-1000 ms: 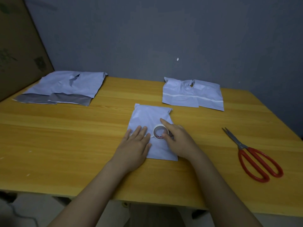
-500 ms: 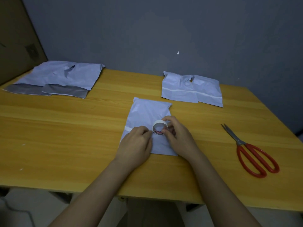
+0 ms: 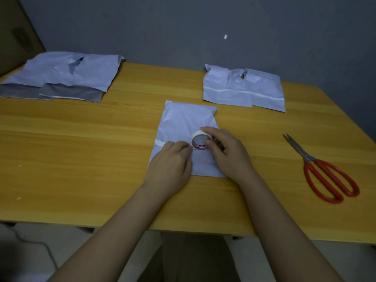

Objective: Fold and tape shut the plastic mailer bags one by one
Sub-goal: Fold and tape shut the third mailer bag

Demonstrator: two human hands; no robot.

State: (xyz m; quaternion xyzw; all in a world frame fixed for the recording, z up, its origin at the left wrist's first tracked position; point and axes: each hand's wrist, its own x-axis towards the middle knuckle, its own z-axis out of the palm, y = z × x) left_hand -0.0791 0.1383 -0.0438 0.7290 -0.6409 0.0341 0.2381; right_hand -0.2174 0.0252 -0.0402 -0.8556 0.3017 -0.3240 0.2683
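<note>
The folded mailer bag (image 3: 184, 123) lies flat near the middle of the table (image 3: 81, 159), under both hands. The right hand (image 3: 227, 153) grips the tape roll (image 3: 201, 141), which stands on the bag. The left hand (image 3: 173, 163) has curled fingers pressing the strip of tape (image 3: 160, 143) down on the bag. The plastic looks thin, light and slippery, so it probably shifts easily; it is better to hold it flat beside the fold.

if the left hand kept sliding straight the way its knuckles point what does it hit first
Most likely the tape roll, held by the right hand just ahead of the left hand on the mailer bag.
</note>
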